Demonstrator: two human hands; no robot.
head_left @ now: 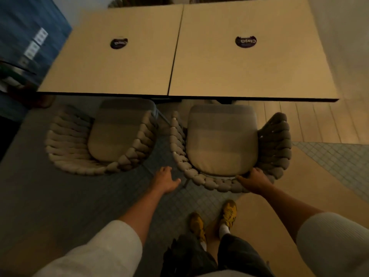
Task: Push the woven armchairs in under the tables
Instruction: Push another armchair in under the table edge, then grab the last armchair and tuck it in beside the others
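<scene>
Two woven armchairs with beige seat cushions face two tan tables pushed side by side. The left armchair (65,144) stands before the left table (95,76), its cushion front just under the edge. The right armchair (279,140) stands before the right table (259,76). My right hand (254,179) grips the woven back rim of the right armchair. My left hand (166,179) hovers with fingers apart over the floor between the two chair backs, touching neither chair.
A round dark sticker (119,43) lies on the left table, another sticker (246,41) on the right. A blue wall (22,33) rises at left. My feet in yellow shoes (229,213) stand behind the right chair. More woven chairs (117,2) show beyond the tables.
</scene>
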